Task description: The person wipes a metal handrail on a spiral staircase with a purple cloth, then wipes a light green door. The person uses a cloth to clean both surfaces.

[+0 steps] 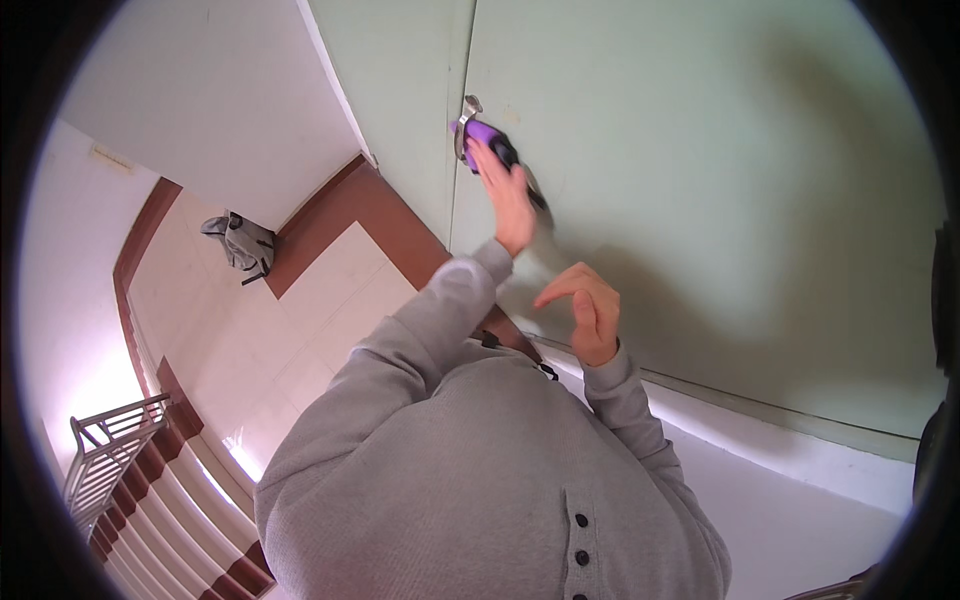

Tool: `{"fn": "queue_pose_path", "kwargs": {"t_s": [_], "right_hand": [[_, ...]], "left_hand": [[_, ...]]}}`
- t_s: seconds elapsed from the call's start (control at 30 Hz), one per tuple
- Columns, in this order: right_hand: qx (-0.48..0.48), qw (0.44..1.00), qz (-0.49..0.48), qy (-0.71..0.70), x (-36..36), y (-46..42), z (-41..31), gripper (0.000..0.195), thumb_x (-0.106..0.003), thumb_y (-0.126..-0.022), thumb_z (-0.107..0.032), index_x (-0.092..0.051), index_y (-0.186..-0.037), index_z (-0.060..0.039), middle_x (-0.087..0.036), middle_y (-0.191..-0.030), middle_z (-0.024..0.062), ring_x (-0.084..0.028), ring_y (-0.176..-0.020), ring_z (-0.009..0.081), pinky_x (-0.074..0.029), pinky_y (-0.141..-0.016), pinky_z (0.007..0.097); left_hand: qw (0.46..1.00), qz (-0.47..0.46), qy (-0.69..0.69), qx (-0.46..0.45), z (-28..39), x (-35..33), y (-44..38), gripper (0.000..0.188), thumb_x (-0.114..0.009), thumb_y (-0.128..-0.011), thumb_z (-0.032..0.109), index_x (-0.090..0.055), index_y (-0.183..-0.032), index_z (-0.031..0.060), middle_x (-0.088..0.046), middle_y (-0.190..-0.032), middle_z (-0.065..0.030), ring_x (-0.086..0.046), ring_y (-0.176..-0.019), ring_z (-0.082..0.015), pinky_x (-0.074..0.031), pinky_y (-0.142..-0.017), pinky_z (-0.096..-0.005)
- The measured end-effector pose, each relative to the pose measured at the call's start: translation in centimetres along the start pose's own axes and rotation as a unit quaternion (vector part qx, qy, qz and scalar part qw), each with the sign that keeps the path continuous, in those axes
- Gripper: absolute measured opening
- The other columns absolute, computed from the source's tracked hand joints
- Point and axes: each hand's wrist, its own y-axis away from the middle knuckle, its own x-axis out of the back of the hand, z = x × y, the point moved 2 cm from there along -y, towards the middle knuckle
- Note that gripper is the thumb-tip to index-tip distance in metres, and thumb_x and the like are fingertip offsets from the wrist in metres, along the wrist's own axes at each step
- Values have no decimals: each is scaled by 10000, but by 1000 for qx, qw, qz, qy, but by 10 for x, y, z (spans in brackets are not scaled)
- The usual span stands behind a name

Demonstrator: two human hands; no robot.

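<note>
A metal lever handle (469, 109) is fixed near the left edge of a pale green door (675, 187). Against this handle is a purple and black object (484, 137), whose exact kind I cannot make out. My left hand (510, 206) reaches up to it, fingers extended and touching its purple part, thumb apart; blur hides the exact contact. Lower down and to the right, my right hand (591, 311) is raised before the door. Its fingers are bent loosely toward the left, and nothing shows in them.
A grey backpack (244, 244) rests on the tiled floor (337, 292) by the wall at the left. Stairs (187, 495) with a metal railing (116, 442) descend at the lower left. Brown-red border tiles (397, 217) run along the door's foot.
</note>
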Motion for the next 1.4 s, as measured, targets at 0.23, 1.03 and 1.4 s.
{"fn": "queue_pose_path", "kwargs": {"t_s": [0.23,1.03,1.4], "right_hand": [[38,997,66,25,1,0,-11,365,-398,-998,-146,-650,-785,10,-680,-742,108,-599,-670,248,-476,-664,360],[175,958,220,57,28,3,-48,402,-325,-1045,-237,-535,-775,-27,-602,-616,151,-545,-585,251,-469,-535,346],[145,973,175,31,24,-2,-35,405,-364,-1024,-231,-569,-756,-7,-628,-619,143,-581,-576,256,-481,-536,353]], "left_hand": [[995,-73,-48,-58,26,-24,65,888,-559,-838,131,-59,-1529,-117,17,-1611,-337,21,-1497,-500,-48,-1219,-531],[955,-37,-20,-295,125,-17,-43,858,-318,-1004,554,-122,-1555,-74,-28,-1625,-313,-17,-1504,-493,-45,-1192,-565],[998,1,33,-52,21,-5,5,823,-322,-1028,492,-18,-1563,-55,43,-1648,-249,61,-1528,-400,9,-1217,-491]]}}
